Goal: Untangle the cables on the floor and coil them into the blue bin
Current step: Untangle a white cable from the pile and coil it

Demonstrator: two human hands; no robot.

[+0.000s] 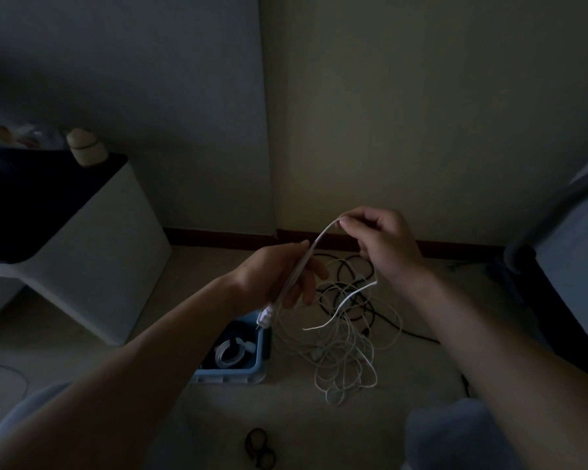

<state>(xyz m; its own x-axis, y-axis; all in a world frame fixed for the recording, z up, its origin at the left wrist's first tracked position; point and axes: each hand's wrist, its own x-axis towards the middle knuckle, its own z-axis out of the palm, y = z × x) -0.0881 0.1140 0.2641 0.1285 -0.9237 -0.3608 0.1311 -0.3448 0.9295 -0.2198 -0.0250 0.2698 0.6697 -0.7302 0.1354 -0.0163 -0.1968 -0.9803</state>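
At 9 o'clock in the view stands a white boxy cabinet with a dark top (92, 252). A small pale round jar (82, 145) sits on its back corner. The room is dim (so little things are hard to make out).

Near 7 o'clock from the middle, a blue plastic bin (233, 374) rests on the pale floor (82, 351). Inside it lies a neat coil of white cable (230, 355), next to something dark that I cannot make out. At 6 o'clock from the bin, a small black looped cord (259, 447) lies alone on the floor.

Just above the bin, at its 12 o'clock, is the left hand (279, 274). Its fingers are curled round a bunch of flat white cable (321, 236) folded into long loops. A white plug (264, 315) pokes out under the hand, right over the bin.

The cable runs up toward 1 o'clock to the right hand (384, 242). That hand pinches the top of the loop between thumb and fingertip, with the other fingers bent. A loose white tail (341, 306) hangs under it toward 7 o'clock.

At 3 o'clock from the bin, just beside it, a messy heap of thin white cables (348, 357) lies on the floor. Black cables (421, 336) are mixed into its far side, near the dark red skirting board (218, 237).
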